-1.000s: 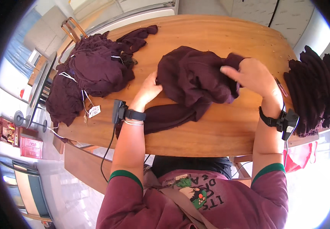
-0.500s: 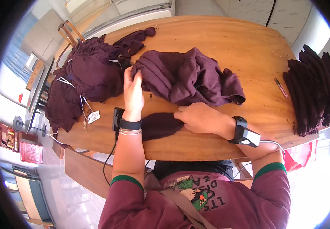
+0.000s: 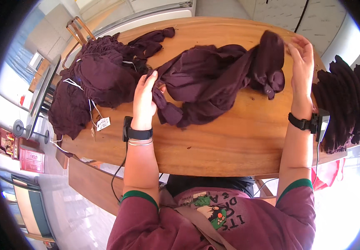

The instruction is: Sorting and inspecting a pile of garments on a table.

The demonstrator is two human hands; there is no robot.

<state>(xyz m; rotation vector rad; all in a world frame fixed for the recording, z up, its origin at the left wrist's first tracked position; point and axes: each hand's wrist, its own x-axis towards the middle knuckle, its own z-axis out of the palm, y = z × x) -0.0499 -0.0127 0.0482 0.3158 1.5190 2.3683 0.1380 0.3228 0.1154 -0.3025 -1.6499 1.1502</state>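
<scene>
A dark maroon knit garment (image 3: pixel 205 79) lies twisted and partly raised over the wooden table (image 3: pixel 225 154). My left hand (image 3: pixel 144 100) grips its left end, the thumb on the near side and the other fingers partly hidden by cloth. At the garment's far right end, a bunched sleeve-like part stands up, slightly blurred. Just right of that part is my right hand (image 3: pixel 302 58), raised with its fingers apart and nothing visible in them. Beside my left hand sits a large heap of maroon garments (image 3: pixel 101 77) with white ties.
A neat stack of dark maroon pieces (image 3: pixel 344 104) lies at the table's right edge. White strings and a paper tag (image 3: pixel 103 123) hang from the left heap. A wooden chair (image 3: pixel 79 31) stands behind that heap, and a bench (image 3: pixel 92 185) is below left.
My right hand has swung from the near side of the table up to the far right. The garment's right end has been lifted and spread away; the left hand keeps its place.
</scene>
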